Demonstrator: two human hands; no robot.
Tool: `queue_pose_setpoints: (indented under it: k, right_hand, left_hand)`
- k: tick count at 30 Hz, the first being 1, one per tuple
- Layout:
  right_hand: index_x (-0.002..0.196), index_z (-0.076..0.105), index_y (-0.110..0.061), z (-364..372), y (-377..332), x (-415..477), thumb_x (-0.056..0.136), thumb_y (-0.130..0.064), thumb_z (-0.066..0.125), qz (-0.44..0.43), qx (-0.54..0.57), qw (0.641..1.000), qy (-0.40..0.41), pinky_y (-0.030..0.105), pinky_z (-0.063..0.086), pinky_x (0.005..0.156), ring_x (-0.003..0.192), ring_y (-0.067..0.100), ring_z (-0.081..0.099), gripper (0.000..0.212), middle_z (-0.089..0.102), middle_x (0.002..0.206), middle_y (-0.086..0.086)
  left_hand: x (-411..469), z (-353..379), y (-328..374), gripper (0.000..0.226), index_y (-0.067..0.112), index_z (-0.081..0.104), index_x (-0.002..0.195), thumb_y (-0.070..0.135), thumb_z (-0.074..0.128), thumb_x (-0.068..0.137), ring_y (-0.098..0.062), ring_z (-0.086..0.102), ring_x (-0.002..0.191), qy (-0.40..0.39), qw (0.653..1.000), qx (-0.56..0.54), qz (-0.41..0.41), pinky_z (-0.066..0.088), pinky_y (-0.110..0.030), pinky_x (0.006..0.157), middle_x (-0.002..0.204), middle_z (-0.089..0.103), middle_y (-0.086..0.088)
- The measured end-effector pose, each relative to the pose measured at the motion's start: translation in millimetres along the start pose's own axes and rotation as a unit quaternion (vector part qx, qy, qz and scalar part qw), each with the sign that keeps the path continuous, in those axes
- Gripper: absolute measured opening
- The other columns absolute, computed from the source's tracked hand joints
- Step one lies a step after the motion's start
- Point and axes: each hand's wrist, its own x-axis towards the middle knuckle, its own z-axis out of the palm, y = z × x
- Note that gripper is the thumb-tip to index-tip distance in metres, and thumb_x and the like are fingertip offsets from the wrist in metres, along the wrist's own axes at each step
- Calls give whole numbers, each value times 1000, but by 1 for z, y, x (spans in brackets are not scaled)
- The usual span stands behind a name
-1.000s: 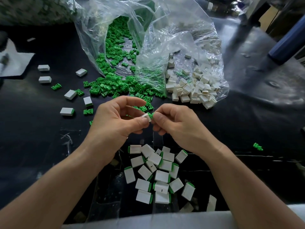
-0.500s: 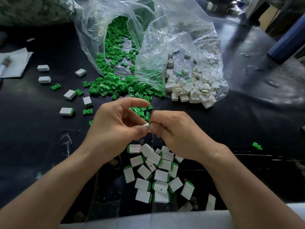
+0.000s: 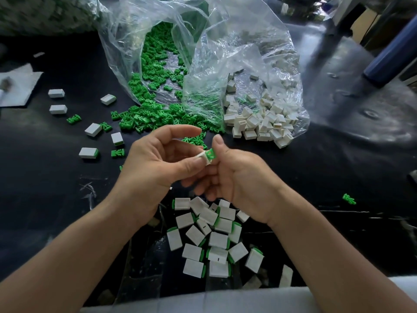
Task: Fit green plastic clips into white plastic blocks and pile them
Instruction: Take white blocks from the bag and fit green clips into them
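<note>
Pinched between thumb and fingers, my left hand [image 3: 155, 163] holds a small white rectangular plastic block [image 3: 203, 158]. My right hand [image 3: 237, 177] grips the green plastic clip [image 3: 211, 153] sticking out of its end. Both hover above the black tabletop [image 3: 316, 177], over the heap of finished white blocks with green edges [image 3: 209, 240], near clear plastic bags [image 3: 248, 53] of loose parts.

A small-parts assembly bench in a workshop.
Clear plastic bags [image 3: 225, 64] at upper centre spill bulk green clips [image 3: 144, 118] and white blocks [image 3: 259, 123] across a black work table [image 3: 338, 166]; fitted blocks [image 3: 217, 240] lie heaped at lower centre.
</note>
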Motion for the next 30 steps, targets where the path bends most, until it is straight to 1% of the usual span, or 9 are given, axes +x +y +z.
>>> queue_pose_setpoints:
  k: [2, 7, 12, 15, 17, 19, 23, 26, 30]
  right_hand:
    - [73, 60, -9, 6, 2, 1, 84, -50, 32, 11, 34, 999, 1, 21, 41, 54, 55, 12, 55, 51, 64, 62, 3]
    - [75, 56, -8, 9, 3, 1, 93, -41, 32, -1, 54, 998, 19, 21, 38, 52, 53, 11, 49, 44, 58, 54, -2]
    - [76, 58, -8, 8, 2, 0, 87, -51, 32, 12, 49, 999, -7, 22, 37, 53, 52, 11, 50, 52, 60, 59, 2]
    - [72, 59, -11, 8, 2, -1, 75, -55, 36, -2, 8, 1000, 11, 21, 37, 53, 51, 9, 51, 50, 60, 57, -1]
    - [70, 60, -13, 8, 2, -1, 75, -57, 35, -19, -46, 998, 31, 21, 37, 53, 51, 8, 51, 51, 61, 56, -4]
    - [71, 61, -14, 7, 2, -1, 79, -56, 33, -27, -88, 995, 42, 21, 38, 53, 50, 6, 51, 52, 60, 55, -6]
    - [71, 60, -14, 9, 2, -1, 85, -52, 31, -34, -130, 989, 56, 15, 38, 50, 49, 3, 49, 50, 58, 54, -7]
    - [71, 58, -12, 10, 5, 0, 89, -47, 31, -54, -134, 988, 61, 10, 37, 47, 46, 0, 48, 48, 56, 55, -6]
    - [69, 59, -16, 11, 8, 1, 75, -58, 30, -71, -170, 980, 75, 10, 37, 47, 48, 0, 48, 51, 56, 56, -7]
  left_hand:
    - [-1, 0, 0, 39, 16, 64, 93, 12, 70, 55, -17, 57, 54, -2, 1000, -3, 3, 52, -22, 49, 67, 70, -2]
    - [-1, 2, -2, 38, 13, 63, 96, 7, 68, 59, -14, 59, 48, -3, 1000, -2, 9, 50, -23, 47, 66, 68, -2]
    - [-1, 1, -2, 38, 16, 63, 96, 8, 68, 59, -12, 63, 55, 7, 1000, 0, 11, 51, -22, 48, 67, 69, 0]
    - [-2, 2, 0, 38, 14, 63, 96, 12, 68, 58, -12, 62, 54, 2, 1000, -9, 4, 50, -22, 48, 67, 69, 1]
    - [-1, 1, 1, 40, 13, 64, 97, 12, 70, 57, -12, 61, 52, -1, 1000, -9, -4, 50, -22, 49, 66, 68, 1]
    - [0, 0, 0, 44, 13, 64, 96, 5, 78, 54, -11, 61, 54, -3, 1000, 6, -10, 51, -23, 51, 66, 68, 1]
    - [1, -1, -1, 33, 13, 66, 92, 2, 62, 61, -16, 55, 56, 1, 1000, 9, -21, 52, -26, 54, 66, 66, -3]
    - [1, -2, -2, 33, 13, 66, 91, 1, 60, 61, -21, 53, 57, 1, 1000, 7, -23, 52, -32, 53, 67, 64, -6]
    - [0, -1, -2, 33, 13, 66, 90, 0, 60, 60, -21, 53, 56, 3, 1000, 6, -24, 52, -30, 50, 64, 63, -6]
